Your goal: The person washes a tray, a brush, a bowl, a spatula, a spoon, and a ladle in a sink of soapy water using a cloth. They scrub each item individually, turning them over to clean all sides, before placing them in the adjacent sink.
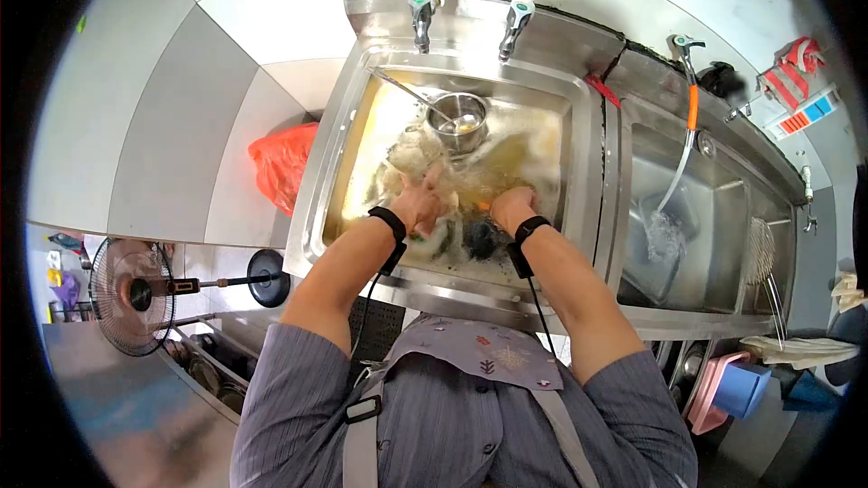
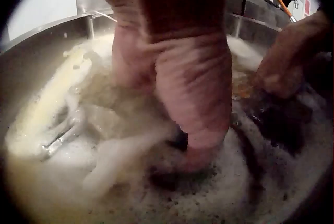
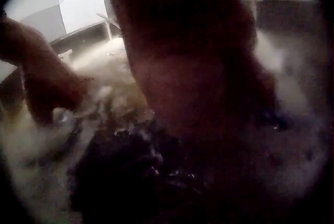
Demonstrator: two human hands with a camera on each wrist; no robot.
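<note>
Currently, the left hand (image 1: 420,203) and the right hand (image 1: 514,206) are lowered into foamy water (image 1: 540,126) held by a steel basin (image 1: 589,158). Most of the fingers are hidden by it, so it cannot be told how far either hand is spread or curled, or whether anything is gripped. A dark bundle (image 1: 485,239) is seen at the surface between them, nearer the right hand. Beyond the hands, a metal pot (image 1: 463,137) is set, a long handle (image 1: 402,88) slanted from it toward a far corner. Into the neighbouring basin (image 1: 646,140), water is delivered by a hose (image 1: 674,181).
</note>
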